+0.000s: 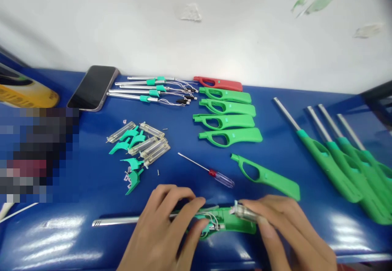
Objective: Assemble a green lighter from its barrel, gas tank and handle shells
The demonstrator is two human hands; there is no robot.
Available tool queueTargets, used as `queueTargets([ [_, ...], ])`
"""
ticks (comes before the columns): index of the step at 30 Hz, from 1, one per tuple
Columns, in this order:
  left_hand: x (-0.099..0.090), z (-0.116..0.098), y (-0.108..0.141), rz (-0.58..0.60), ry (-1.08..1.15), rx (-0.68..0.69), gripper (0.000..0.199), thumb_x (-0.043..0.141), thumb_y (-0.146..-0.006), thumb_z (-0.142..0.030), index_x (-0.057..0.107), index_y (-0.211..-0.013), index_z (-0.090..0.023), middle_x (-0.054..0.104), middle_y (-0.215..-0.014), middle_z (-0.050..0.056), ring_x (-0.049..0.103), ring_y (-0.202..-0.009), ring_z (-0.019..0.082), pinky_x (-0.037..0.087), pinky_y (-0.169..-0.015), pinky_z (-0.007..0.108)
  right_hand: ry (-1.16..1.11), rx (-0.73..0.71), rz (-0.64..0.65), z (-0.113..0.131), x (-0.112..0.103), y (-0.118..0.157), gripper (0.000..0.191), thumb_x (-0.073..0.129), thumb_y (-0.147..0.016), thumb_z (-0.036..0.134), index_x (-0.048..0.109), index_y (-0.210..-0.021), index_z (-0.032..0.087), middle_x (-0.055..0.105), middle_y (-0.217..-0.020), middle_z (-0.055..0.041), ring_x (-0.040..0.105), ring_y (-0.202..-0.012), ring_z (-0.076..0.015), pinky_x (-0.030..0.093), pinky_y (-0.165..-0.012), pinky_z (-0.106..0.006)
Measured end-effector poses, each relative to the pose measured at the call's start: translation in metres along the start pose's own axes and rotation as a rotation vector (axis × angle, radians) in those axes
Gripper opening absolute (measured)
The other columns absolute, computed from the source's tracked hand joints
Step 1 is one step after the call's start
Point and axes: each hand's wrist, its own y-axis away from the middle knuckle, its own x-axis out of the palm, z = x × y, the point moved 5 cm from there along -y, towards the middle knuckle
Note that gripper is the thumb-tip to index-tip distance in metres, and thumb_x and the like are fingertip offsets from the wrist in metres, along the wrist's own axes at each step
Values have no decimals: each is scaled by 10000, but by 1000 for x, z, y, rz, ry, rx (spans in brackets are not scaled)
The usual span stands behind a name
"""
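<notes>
My left hand (167, 224) is covering part of the rod (116, 221) and casing (241, 225); my right hand (284, 224) is hiding the tank's (246, 213) end. View edges are cutting off a bottle (38, 95) and lighter (366, 152); coarse blocks (33, 156) are masking something.

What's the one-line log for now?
left hand: holding green handle | right hand: holding clear tank | screwdriver: on blue table

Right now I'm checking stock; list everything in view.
Table: one, blue, beneath
Wall: one, white, behind
Container: one, yellow, left
Smartphone: one, black, left
Wired tubes: five, silver, back
Handle shells: six, green/red, centre
Fuel tanks: five, clear, left
Triggers: five, teal, left
Small bits: several, pale, left
Screwdriver: one, red/clear, centre
Lighters: four, green, right
Open lighter: one, green, front
Held tank: one, clear, front
Left hand: one, bare, front
Right hand: one, bare, front
</notes>
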Motion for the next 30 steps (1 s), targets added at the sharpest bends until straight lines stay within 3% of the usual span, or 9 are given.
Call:
queueTargets([
  [4, 18, 4, 4, 163, -26, 11, 261, 551, -1091, -191, 716, -1281, -265, 747, -1230, 28, 623, -1071, 249, 533, -947, 510, 12, -53, 43, -2, 4, -2, 256, 557, -1049, 121, 742, -1194, 221, 671, -1029, -33, 636, -975, -153, 541, -816, -281],
  [8, 25, 6, 8, 202, 19, 4, 292, 520, -1098, -145, 730, -1245, -284, 765, -1192, -11, 594, -1061, 223, 489, -935, 464, -2, -60, 61, -3, 10, -4, 228, 564, -1036, 108, 728, -1156, 211, 684, -994, -26, 634, -929, -145, 543, -790, -272],
  [17, 19, 2, 10, 106, -21, 64, 358, 581, -1036, -30, 735, -1270, -253, 727, -1140, -1, 542, -1039, 193, 441, -964, 392, -7, -63, 78, -2, 10, -6, 260, 578, -1020, 84, 735, -1187, 207, 681, -1005, -40, 634, -961, -163, 555, -797, -289],
  [24, 24, 5, 17, 178, -38, 87, 390, 557, -1045, -36, 710, -1333, -251, 763, -1185, -7, 569, -1032, 207, 425, -954, 439, -3, -79, 89, -2, 12, -6, 267, 561, -1030, 77, 734, -1189, 202, 662, -1014, -42, 616, -982, -157, 548, -814, -283],
  [30, 23, 5, 14, 170, -15, 66, 395, 549, -1045, -26, 717, -1322, -251, 753, -1186, -4, 564, -1044, 202, 426, -943, 427, -15, -94, 85, -2, 11, -6, 265, 564, -1029, 71, 732, -1197, 189, 658, -1024, -46, 604, -995, -154, 542, -828, -280],
])
